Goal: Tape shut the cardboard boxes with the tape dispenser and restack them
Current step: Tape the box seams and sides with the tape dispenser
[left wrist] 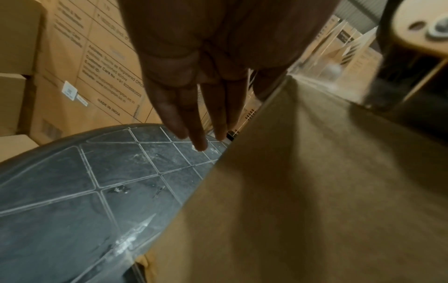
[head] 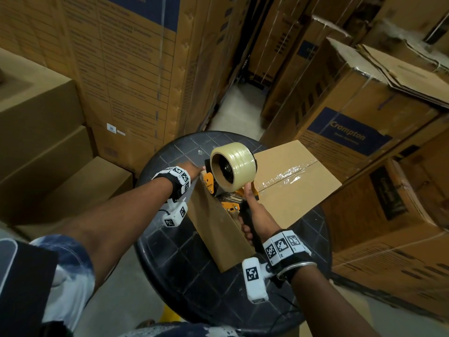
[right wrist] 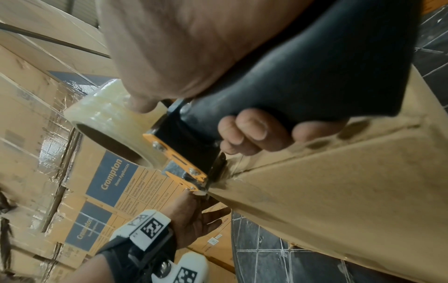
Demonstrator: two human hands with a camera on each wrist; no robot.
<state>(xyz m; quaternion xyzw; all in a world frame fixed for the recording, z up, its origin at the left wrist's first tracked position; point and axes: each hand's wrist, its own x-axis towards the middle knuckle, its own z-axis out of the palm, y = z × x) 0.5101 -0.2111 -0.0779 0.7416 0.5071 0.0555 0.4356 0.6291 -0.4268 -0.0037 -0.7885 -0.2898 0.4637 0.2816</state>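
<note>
A brown cardboard box lies on a round black table, with clear tape along its top seam. My right hand grips the black handle of an orange tape dispenser, whose front end sits at the box's near top edge. In the right wrist view my fingers curl round the handle, and the clear roll sits above the box. My left hand is at the box's left end, beside the dispenser. Its fingers are straight alongside the box wall.
Tall stacks of printed cartons stand close behind and left of the table. More wrapped cartons crowd the right. Plain boxes are piled at the left. A narrow strip of floor runs between the stacks.
</note>
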